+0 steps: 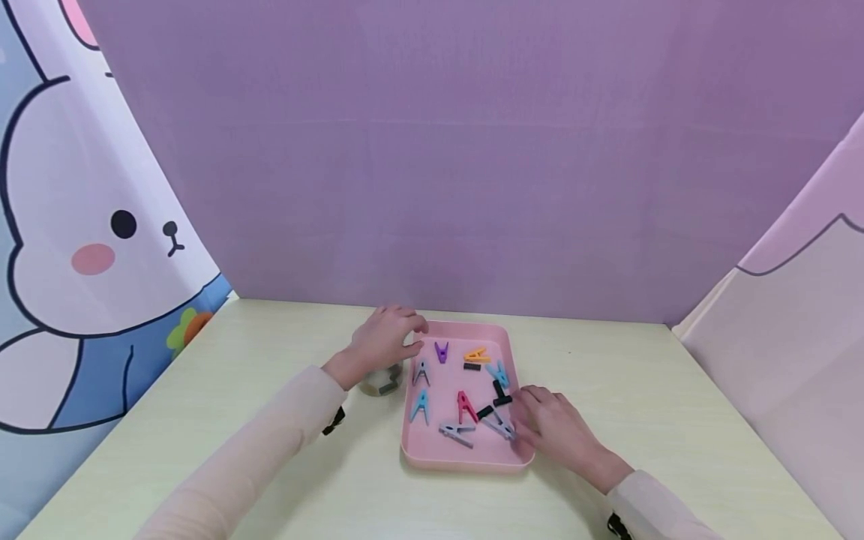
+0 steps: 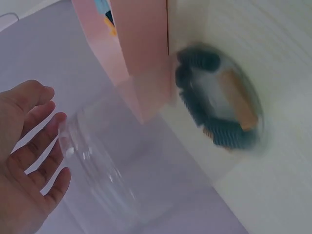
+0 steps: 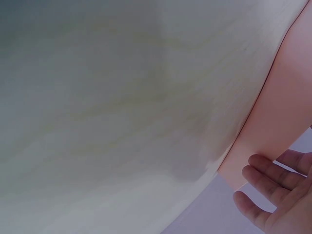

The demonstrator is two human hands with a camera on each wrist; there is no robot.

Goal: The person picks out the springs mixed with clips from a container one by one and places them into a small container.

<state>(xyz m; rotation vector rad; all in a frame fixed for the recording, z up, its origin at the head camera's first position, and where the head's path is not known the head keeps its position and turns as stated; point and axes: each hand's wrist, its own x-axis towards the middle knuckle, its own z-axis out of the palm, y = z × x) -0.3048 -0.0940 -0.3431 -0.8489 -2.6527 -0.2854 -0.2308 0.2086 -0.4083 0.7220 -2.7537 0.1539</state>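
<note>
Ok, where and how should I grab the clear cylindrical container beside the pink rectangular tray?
The outer wall of the clear cylindrical container is probably best, gripped from your left: it stands upright with a round side to curl around, and the pink rectangular tray crowds its right.

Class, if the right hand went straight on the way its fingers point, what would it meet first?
The right hand would most likely meet the side of the tray first. The two look very close; whether they touch is hard to tell.
</note>
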